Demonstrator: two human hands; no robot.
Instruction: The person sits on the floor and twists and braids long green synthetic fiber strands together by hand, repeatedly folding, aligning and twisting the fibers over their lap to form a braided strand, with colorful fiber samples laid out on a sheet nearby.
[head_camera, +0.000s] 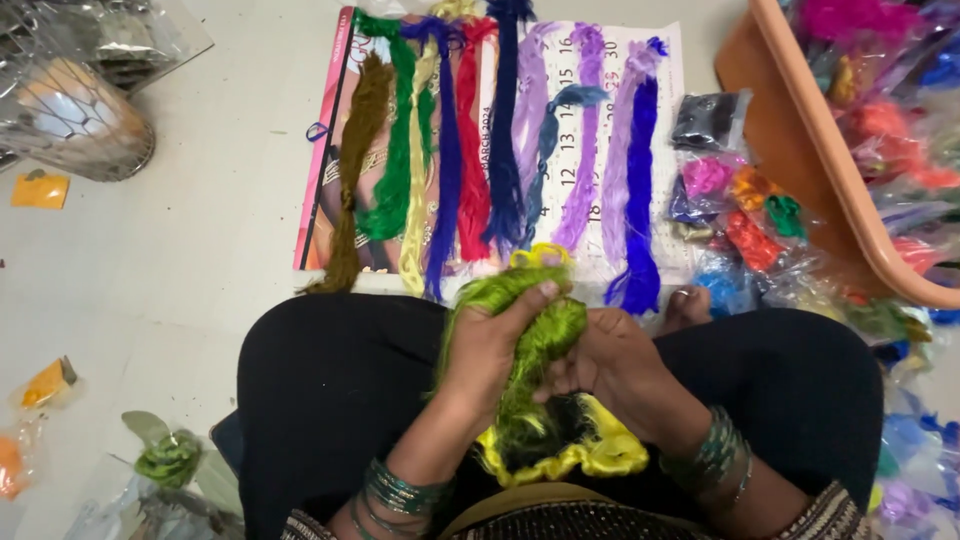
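Note:
I sit cross-legged on the floor in dark trousers. My left hand (492, 345) is wrapped around a lime-green thread hank (548, 330) held upright over my lap. My right hand (608, 355) grips the same hank from the right side, fingers curled into the strands. Below both hands, a yellow thread bundle (600, 455) with some dark strands lies in my lap. Green bangles ring both wrists.
A calendar sheet (668, 120) lies ahead, with several thread hanks laid in a row: olive (355, 170), green, yellow, red, navy (503, 140), purple and blue (638, 200). An orange plastic tub (830, 170) of packeted threads stands right. A wire basket (75, 120) sits far left; plastic packets lie scattered.

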